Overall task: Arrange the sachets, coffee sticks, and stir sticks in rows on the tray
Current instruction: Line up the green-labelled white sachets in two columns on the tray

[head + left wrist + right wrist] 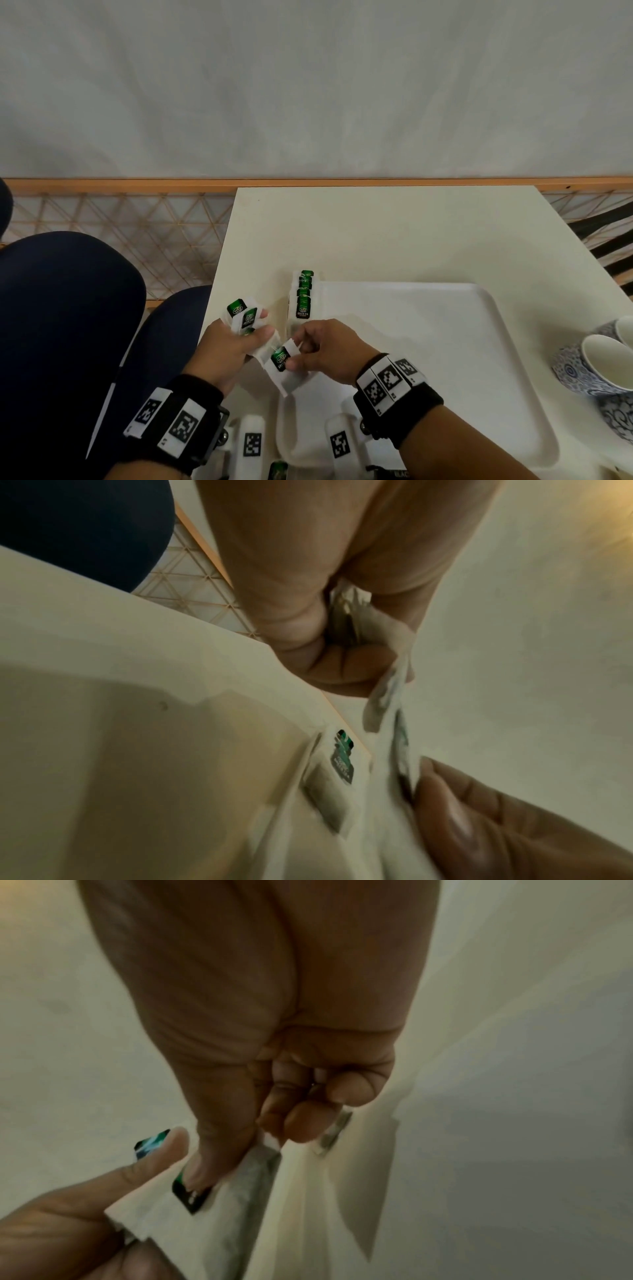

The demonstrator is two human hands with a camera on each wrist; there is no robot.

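My left hand (239,337) grips a fanned bunch of white green-tea sachets (242,313) with green labels, just left of the white tray (479,342). My right hand (301,353) pinches one sachet (281,359) between thumb and forefinger at the tray's left rim, close beside the left hand. A row of overlapping sachets (302,298) lies along the tray's far left edge. In the right wrist view the thumb presses on the sachet's green label (192,1194). In the left wrist view the curled fingers (342,669) hold the bunch and the laid row (342,758) shows below.
Blue-patterned cups (596,363) stand at the tray's right edge. Another green-labelled sachet (277,471) lies at the tray's near left. The cream table (394,233) extends beyond the tray. A dark blue chair (68,308) sits to the left, beside the table edge.
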